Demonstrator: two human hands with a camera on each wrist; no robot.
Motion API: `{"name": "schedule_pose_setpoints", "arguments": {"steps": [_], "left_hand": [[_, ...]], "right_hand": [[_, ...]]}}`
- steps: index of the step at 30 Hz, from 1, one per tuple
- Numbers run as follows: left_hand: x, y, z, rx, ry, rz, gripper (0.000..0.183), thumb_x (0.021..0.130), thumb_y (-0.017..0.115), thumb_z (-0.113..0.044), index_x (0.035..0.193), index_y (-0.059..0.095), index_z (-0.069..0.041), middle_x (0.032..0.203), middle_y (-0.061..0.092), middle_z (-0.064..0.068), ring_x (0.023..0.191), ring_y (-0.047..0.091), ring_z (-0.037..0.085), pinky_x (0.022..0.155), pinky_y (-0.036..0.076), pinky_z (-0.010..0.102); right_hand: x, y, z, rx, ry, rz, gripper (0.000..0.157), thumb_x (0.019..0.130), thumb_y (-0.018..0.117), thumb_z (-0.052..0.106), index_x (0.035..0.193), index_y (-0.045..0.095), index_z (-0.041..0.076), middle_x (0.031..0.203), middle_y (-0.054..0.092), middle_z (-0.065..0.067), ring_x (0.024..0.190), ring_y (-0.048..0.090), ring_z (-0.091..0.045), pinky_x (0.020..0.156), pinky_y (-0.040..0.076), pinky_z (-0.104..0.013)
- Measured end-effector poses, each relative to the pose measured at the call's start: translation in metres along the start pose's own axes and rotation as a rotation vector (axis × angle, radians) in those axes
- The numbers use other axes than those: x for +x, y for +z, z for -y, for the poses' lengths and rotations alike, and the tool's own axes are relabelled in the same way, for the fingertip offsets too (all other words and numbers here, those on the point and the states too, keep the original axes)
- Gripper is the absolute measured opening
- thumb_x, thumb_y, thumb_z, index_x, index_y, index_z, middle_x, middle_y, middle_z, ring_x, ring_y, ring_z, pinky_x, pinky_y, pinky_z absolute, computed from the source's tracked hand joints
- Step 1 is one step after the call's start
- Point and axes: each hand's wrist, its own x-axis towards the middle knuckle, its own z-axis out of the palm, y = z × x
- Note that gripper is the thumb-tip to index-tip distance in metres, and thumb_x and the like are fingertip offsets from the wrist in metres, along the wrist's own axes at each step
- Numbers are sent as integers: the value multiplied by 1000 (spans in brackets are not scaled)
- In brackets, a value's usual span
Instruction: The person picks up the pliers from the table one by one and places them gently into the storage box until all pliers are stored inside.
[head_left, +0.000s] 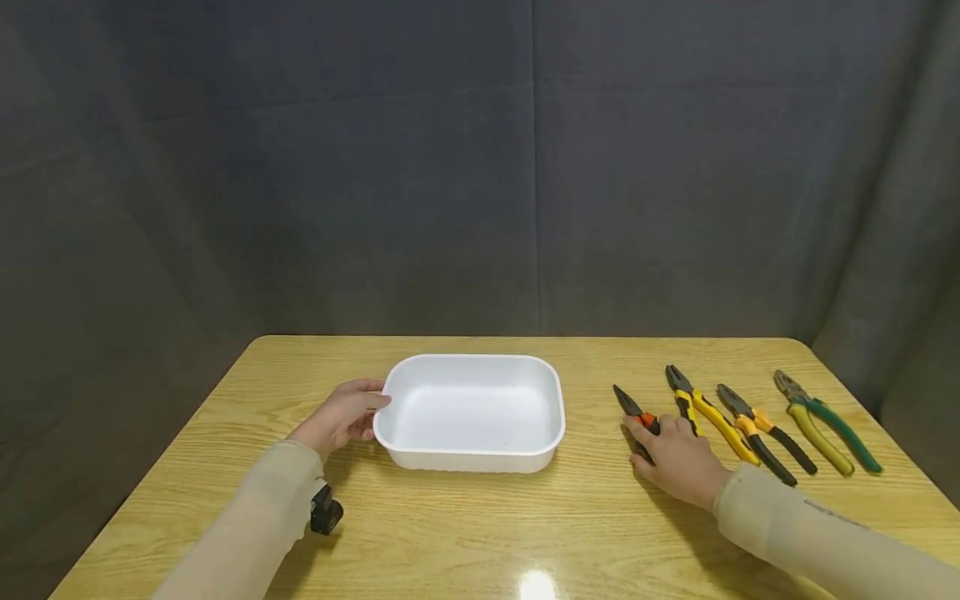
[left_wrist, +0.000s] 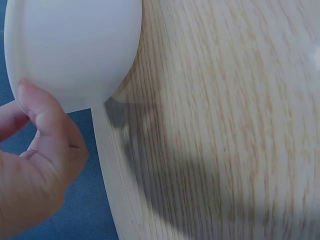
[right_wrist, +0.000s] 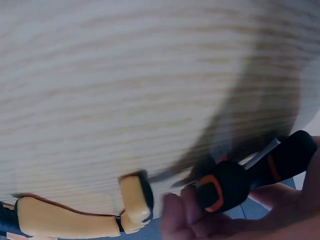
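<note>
My left hand (head_left: 345, 417) holds the left end of a white plastic tray (head_left: 468, 461), with a finger or thumb over its rim. In the left wrist view the digits pinch the tray's edge (left_wrist: 65, 95). The tray has nothing in it. On the right, my right hand (head_left: 682, 462) grips needle-nose pliers (head_left: 626, 402) by their black and orange-red handles. Their dark pointed tip faces away from me, and the palm hides much of the handles. From the right wrist, the fingers curl around the black handle (right_wrist: 282, 157).
Right of my right hand lie combination pliers with yellow-and-black handles (head_left: 720, 425), another pair with orange-and-black handles (head_left: 750, 423), and a pair with green-and-yellow handles (head_left: 806, 406). The wooden table (head_left: 450, 533) ends at a dark grey curtain (head_left: 405, 208).
</note>
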Motion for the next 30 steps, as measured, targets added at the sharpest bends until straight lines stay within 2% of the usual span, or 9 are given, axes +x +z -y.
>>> {"name": "schedule_pose_setpoints", "arguments": {"steps": [7, 10, 13, 16, 20, 25, 30], "left_hand": [[1, 0, 1, -8, 7, 2, 45, 98, 53, -5, 139, 40, 7, 85, 60, 10, 51, 49, 6, 45, 43, 15], [0, 1, 0, -5, 11, 1, 45, 98, 53, -4, 139, 40, 8, 85, 60, 10, 51, 49, 6, 45, 43, 15], [-1, 1, -1, 0, 8, -2, 45, 98, 54, -4, 139, 40, 8, 85, 60, 10, 52, 49, 7, 45, 43, 15], [-1, 2, -2, 1, -1, -12, 44, 98, 54, -5, 138, 41, 7, 87, 60, 10, 52, 49, 7, 45, 43, 16], [0, 2, -2, 3, -2, -15, 44, 98, 54, -5, 139, 41, 7, 90, 61, 12, 53, 50, 8, 45, 44, 16], [0, 2, -2, 13, 1, -17, 45, 98, 54, -4, 139, 40, 8, 91, 61, 13, 53, 51, 8, 46, 44, 16], [0, 2, -3, 21, -4, -17, 44, 98, 54, -4, 138, 40, 8, 94, 61, 14, 55, 50, 9, 47, 44, 17]], "right_hand": [[2, -1, 1, 139, 12, -13, 48, 86, 69, 10, 131, 57, 0, 86, 46, -21, 69, 39, -29, 50, 37, -33], [3, -2, 1, 179, 53, 7, 50, 84, 69, 9, 131, 56, 0, 88, 46, -21, 71, 38, -29, 49, 35, -33], [2, -5, 1, 184, 101, 16, 50, 85, 67, 12, 132, 55, 2, 90, 46, -20, 71, 38, -28, 45, 32, -30], [2, -8, 2, 186, 120, -19, 48, 86, 65, 12, 132, 56, 3, 83, 43, -15, 67, 36, -25, 46, 30, -30], [1, -12, 1, 182, 111, -71, 47, 85, 66, 11, 131, 58, 6, 77, 38, -9, 65, 32, -23, 48, 28, -31], [-1, -18, 4, 126, 82, -119, 45, 85, 67, 13, 129, 62, 8, 78, 42, -10, 64, 33, -22, 47, 28, -31], [-2, -26, 8, 127, 62, -153, 44, 86, 69, 14, 129, 61, 7, 82, 45, -13, 65, 34, -22, 46, 29, -30]]}}
